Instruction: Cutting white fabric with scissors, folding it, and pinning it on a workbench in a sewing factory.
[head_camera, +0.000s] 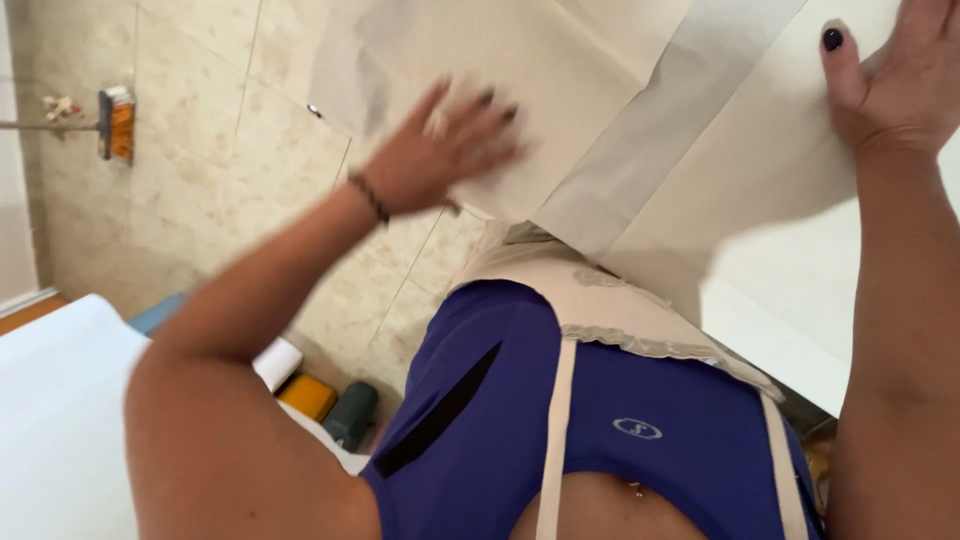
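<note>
Seen from above, looking down the person's own body, both hands are spread flat on a large sheet of pale cream fabric (560, 90) that lies across a white desk (790, 340). The left hand (440, 150), blurred and with a dark beaded bracelet (368, 197) at the wrist, lies palm down with fingers splayed near the sheet's left part, so its grip is open and pressing rather than closed on anything. The right hand (900, 80), with dark polish on the thumbnail, rests flat at the sheet's upper right, thumb out to the side; its grip is likewise apart, laid on the cloth and not pinching it. With the palms well apart from each other the cloth seems held taut and flat between them, which would suit smoothing it. A greyer band (650, 140) runs diagonally across the sheet between the hands, likely a fold or an overlapping layer. The near edge of the cloth hangs off the desk toward the person's blue top (680, 400) and beige apron (600, 290). Beyond the left arm is a tiled floor (200, 140) with a broom (115, 123) lying on it, and low down a yellow container (308, 395) beside a dark green one (350, 412)
</note>
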